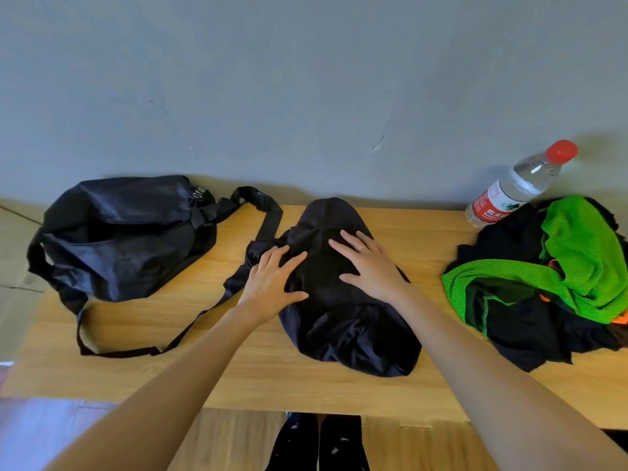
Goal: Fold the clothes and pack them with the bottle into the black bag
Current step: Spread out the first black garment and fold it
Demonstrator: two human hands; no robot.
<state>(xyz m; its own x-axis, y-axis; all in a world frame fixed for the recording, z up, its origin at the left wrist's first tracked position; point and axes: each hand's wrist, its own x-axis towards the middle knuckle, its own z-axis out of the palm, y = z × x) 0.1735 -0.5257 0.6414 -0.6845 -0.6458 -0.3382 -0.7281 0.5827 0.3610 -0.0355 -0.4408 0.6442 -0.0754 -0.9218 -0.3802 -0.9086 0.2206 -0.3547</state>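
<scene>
While the soft black fabric bag with its long strap (122,232) lies slack at the far left of the pale wooden worktop (238,368), the left hand (272,283) and right hand (370,266), fingers spread flat, press on a dark crumpled garment (346,300) at the centre. Folding looks barely begun; next the cloth probably needs smoothing and doubling over. At the far right, a clear plastic water bottle with red cap (516,185) leans beside a heap of black and bright green mesh clothes (560,277), not yet folded.
</scene>
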